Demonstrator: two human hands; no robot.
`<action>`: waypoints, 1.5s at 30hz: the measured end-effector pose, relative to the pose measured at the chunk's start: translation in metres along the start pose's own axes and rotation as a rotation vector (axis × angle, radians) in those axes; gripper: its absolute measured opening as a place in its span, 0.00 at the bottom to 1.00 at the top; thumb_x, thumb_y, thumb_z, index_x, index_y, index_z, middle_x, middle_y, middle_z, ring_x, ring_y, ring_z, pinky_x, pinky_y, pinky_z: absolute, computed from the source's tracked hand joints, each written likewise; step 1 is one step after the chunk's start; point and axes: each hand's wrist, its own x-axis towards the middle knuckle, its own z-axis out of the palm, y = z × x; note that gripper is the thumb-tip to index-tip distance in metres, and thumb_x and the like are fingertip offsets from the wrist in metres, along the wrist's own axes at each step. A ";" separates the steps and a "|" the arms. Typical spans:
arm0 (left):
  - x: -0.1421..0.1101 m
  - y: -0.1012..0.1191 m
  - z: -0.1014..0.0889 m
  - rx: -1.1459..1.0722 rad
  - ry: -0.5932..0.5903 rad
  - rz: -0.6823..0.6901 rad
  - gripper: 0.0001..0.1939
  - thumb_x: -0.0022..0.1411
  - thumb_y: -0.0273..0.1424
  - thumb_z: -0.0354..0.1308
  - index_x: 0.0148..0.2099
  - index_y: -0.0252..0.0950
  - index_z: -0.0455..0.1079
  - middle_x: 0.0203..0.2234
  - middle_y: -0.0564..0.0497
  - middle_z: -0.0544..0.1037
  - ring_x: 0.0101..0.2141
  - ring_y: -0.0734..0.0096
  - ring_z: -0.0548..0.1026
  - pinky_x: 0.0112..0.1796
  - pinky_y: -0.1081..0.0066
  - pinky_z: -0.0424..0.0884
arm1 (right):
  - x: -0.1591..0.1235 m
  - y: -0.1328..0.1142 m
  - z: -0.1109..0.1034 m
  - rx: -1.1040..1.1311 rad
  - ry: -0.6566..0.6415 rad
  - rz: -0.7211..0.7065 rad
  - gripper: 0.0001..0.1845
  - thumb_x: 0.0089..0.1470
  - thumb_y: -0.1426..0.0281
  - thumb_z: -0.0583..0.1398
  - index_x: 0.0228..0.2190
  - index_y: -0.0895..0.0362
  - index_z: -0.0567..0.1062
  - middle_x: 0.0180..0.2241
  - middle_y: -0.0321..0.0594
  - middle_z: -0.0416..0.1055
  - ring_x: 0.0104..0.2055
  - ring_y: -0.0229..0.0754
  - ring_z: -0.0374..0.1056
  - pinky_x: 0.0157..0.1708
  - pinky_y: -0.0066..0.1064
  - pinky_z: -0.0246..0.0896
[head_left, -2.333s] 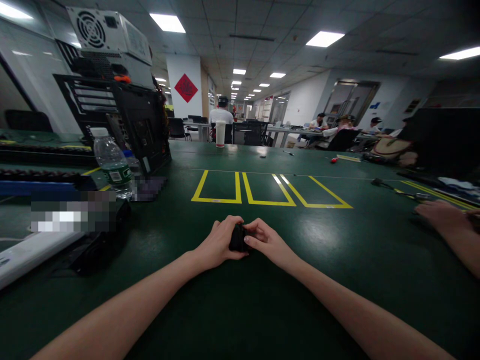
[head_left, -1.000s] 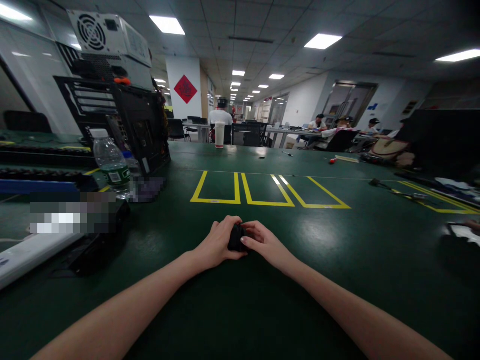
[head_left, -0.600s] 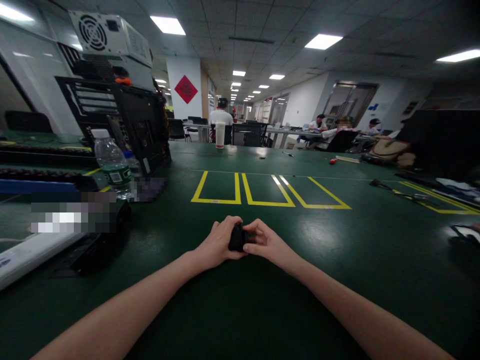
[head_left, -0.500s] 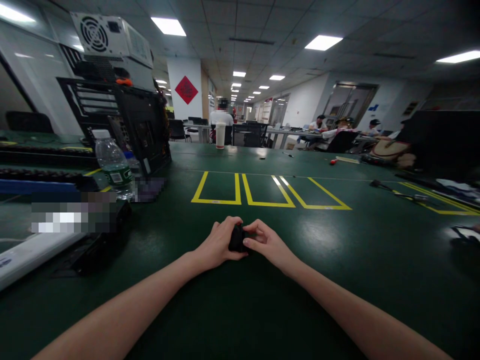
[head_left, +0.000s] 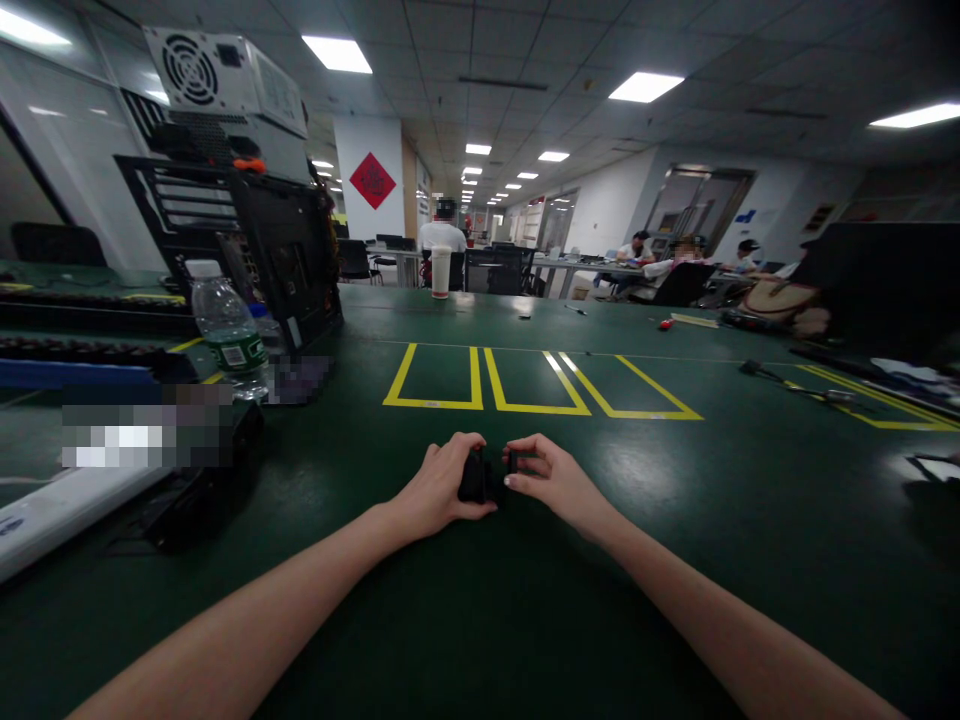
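Observation:
My left hand (head_left: 439, 485) is curled round a small black object (head_left: 472, 478) that rests on the green table (head_left: 480, 620) in front of me. My right hand (head_left: 551, 478) is just to its right, fingers pinched on a small dark piece (head_left: 513, 462) a short gap away from the black object. What either piece is cannot be made out. Both forearms lie stretched across the mat towards me.
Three yellow taped rectangles (head_left: 525, 385) lie beyond my hands. At left stand a water bottle (head_left: 225, 330), an open black computer case (head_left: 247, 250) with a power supply (head_left: 225, 70) on top, and a white strip (head_left: 67, 505). A white cup (head_left: 441, 270) and seated people are far back.
My right hand has moved a little to the right, away from the black object, with a small dark piece in its fingers. A co-worker's hand seen earlier at right has left the view.

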 end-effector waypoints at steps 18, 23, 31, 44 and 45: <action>-0.001 0.002 0.001 0.016 -0.004 0.044 0.28 0.51 0.34 0.59 0.50 0.38 0.50 0.43 0.47 0.63 0.40 0.61 0.65 0.39 0.63 0.62 | 0.006 -0.007 0.018 0.091 -0.114 0.060 0.17 0.39 0.67 0.64 0.34 0.60 0.70 0.35 0.40 0.71 0.40 0.42 0.67 0.44 0.38 0.60; -0.001 0.003 0.000 0.014 -0.005 0.027 0.27 0.51 0.34 0.60 0.50 0.39 0.51 0.43 0.47 0.63 0.40 0.61 0.65 0.39 0.62 0.62 | 0.001 -0.004 0.022 0.116 -0.105 0.062 0.17 0.43 0.65 0.62 0.37 0.59 0.70 0.37 0.40 0.70 0.41 0.43 0.67 0.44 0.38 0.61; -0.001 0.003 0.000 0.017 -0.006 0.033 0.27 0.50 0.33 0.60 0.50 0.40 0.51 0.44 0.47 0.63 0.40 0.60 0.65 0.39 0.62 0.62 | -0.004 0.002 0.028 0.091 -0.073 0.036 0.16 0.50 0.60 0.55 0.39 0.55 0.68 0.39 0.40 0.68 0.43 0.43 0.65 0.42 0.39 0.62; -0.001 0.001 0.002 0.069 0.017 0.080 0.28 0.50 0.34 0.60 0.50 0.39 0.50 0.43 0.47 0.63 0.39 0.62 0.65 0.39 0.63 0.61 | 0.000 0.002 0.019 0.030 -0.208 -0.089 0.12 0.46 0.67 0.59 0.34 0.55 0.63 0.36 0.36 0.66 0.39 0.40 0.66 0.39 0.36 0.63; -0.001 0.000 0.002 0.068 0.016 0.081 0.27 0.50 0.34 0.60 0.50 0.39 0.51 0.43 0.47 0.63 0.39 0.61 0.65 0.39 0.63 0.60 | 0.000 0.002 0.018 0.033 -0.222 -0.109 0.13 0.45 0.68 0.60 0.34 0.55 0.63 0.37 0.35 0.66 0.41 0.40 0.66 0.41 0.36 0.62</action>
